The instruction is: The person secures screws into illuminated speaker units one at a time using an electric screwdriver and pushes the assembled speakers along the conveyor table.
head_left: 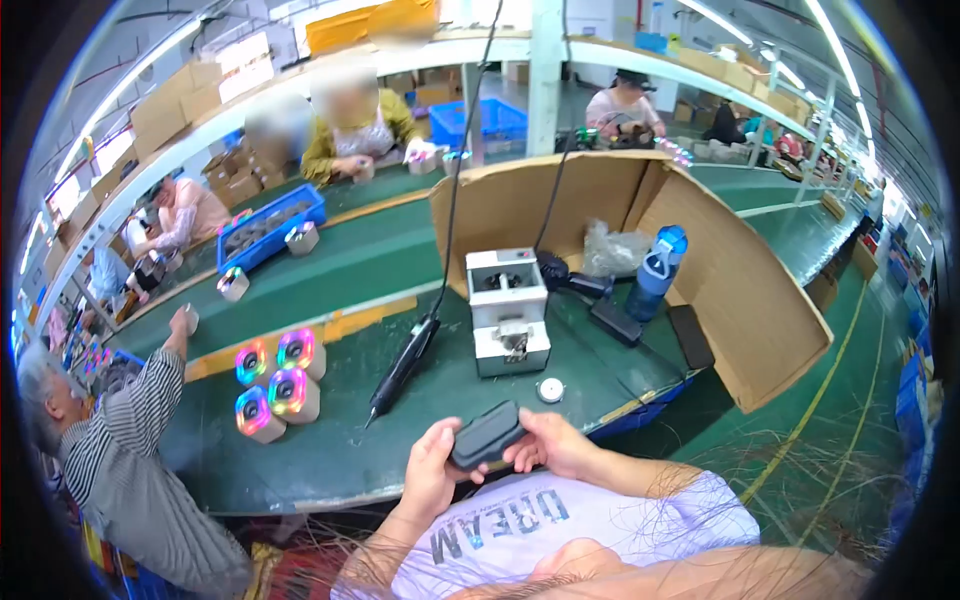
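Both hands clamped on a dark block (487, 435), which lies tilted between them in front of the printed shirt (500, 520). Left hand (432, 465): forearm rising steeply, thumb along the block's near-left end, fingers curled beneath. Right hand (555, 445): forearm entering nearly level from the right, thumb at the opposite end, fingers bent below it. Just beyond the right hand, a round white part (550, 390) rests on the green bench (345, 455); farther beyond both hands, a white device (508, 320). Beyond the left hand, a black electric screwdriver (404, 368); farther left, four lit units (292, 393).
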`<state>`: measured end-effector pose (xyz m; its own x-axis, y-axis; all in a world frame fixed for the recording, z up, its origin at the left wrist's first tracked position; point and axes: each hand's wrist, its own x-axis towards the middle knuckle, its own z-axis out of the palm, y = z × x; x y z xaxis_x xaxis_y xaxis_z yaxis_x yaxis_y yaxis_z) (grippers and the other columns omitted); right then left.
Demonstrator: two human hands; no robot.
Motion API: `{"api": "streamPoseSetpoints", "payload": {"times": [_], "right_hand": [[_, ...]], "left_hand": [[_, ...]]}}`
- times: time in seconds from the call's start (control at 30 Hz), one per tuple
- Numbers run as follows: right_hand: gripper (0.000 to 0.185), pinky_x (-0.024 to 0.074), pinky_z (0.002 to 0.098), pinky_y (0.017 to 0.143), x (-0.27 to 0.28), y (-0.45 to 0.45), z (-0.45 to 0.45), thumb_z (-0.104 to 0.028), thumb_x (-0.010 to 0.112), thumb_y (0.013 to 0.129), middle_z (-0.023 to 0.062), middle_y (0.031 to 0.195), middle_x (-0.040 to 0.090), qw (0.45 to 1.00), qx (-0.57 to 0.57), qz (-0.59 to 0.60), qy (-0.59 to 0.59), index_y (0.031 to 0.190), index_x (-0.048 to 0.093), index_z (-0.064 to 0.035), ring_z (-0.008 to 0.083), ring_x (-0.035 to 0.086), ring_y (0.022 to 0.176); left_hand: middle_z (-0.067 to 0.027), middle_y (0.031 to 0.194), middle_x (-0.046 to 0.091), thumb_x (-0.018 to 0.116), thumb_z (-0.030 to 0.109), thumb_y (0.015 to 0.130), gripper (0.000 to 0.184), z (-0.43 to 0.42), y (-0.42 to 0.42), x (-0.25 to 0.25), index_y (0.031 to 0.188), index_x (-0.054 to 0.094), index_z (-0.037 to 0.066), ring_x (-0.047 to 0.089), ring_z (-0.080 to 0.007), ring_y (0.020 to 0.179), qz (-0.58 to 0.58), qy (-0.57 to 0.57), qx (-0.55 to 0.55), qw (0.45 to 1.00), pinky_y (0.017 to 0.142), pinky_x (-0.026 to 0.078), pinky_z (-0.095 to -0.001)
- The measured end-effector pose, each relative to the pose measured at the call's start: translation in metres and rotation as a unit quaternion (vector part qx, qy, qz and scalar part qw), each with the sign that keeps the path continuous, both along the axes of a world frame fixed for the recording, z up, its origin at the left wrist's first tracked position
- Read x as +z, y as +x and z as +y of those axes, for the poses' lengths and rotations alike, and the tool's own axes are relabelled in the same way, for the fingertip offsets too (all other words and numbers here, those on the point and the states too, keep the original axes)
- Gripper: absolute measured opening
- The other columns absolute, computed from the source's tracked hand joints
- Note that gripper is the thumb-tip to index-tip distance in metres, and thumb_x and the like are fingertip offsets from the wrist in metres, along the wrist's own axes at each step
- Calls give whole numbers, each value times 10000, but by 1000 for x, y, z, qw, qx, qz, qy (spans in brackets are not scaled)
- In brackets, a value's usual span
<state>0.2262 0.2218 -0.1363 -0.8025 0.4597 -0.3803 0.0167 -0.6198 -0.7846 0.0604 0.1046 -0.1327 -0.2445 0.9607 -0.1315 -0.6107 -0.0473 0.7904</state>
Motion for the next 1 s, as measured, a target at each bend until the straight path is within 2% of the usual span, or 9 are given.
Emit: {"api": "streamPoseSetpoints", "payload": {"times": [0.03,0.17,0.23,0.87,0.97,1.0], "right_hand": [[450,486,247,508,-3,-1,1,-427,415,904,149,738,624,1000,-6,19,-23,968,533,3,175,598,553],[467,502,259,527,-12,-4,5,-437,419,898,144,719,624,997,-19,47,-66,946,545,10,175,602,552],[432,499,254,523,-8,-4,4,-414,394,914,137,714,618,996,-20,54,-75,973,530,-7,167,599,554],[377,485,246,502,-5,-3,8,-381,393,924,121,704,620,993,-30,55,-102,979,523,-32,155,591,545],[358,481,243,497,-5,-2,9,-368,393,926,115,690,614,993,-47,47,-95,982,524,-40,155,584,530],[358,481,243,497,0,0,17,-368,393,926,115,690,614,993,-56,49,-87,982,524,-40,155,584,530]], "left_hand": [[-159,929,556,493,266,895,320,3,-2,-5,1108,439,34,589,-282,631,-38,-11,7,999,472,509,-340],[-163,931,553,452,282,912,344,5,-4,-3,1141,397,31,594,-272,652,-53,-9,32,998,507,515,-334],[-162,928,555,438,284,918,344,6,-5,-3,1144,385,30,598,-263,659,-57,-6,6,998,526,516,-328],[-153,926,565,400,264,932,307,12,-4,-6,1139,388,37,602,-246,665,-50,-5,0,999,528,511,-325],[-157,938,552,423,296,922,365,11,-5,-5,1167,344,37,602,-257,707,-55,1,-23,998,561,520,-324],[-166,962,547,410,301,926,370,12,-4,-4,1184,328,48,598,-269,752,-52,14,13,998,587,521,-338]]}}
